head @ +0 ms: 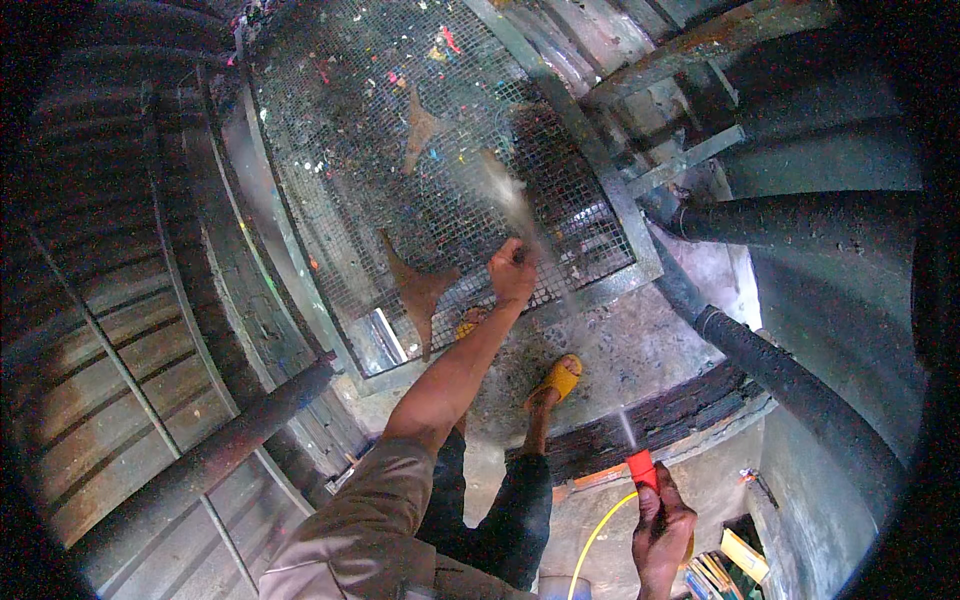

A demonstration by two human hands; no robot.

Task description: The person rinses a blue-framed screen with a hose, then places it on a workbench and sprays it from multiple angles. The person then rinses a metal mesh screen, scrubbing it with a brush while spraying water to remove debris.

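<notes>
My left hand is curled above the near part of a framed wire mesh screen. A blurred pale streak passes by its fingers, and whether the hand holds anything is unclear. Low on the right, my right hand grips a red spray nozzle. A thin whitish streak leaves its tip towards the screen. The yellow hose curves below the nozzle. Coloured scraps dot the mesh, and flat brown curved-edged pieces show on it.
I stand in yellow slippers on a stained concrete floor. A dark pipe slants on the right, and another bar crosses on the left by ribbed metal sheeting. Several slim items stand at lower right.
</notes>
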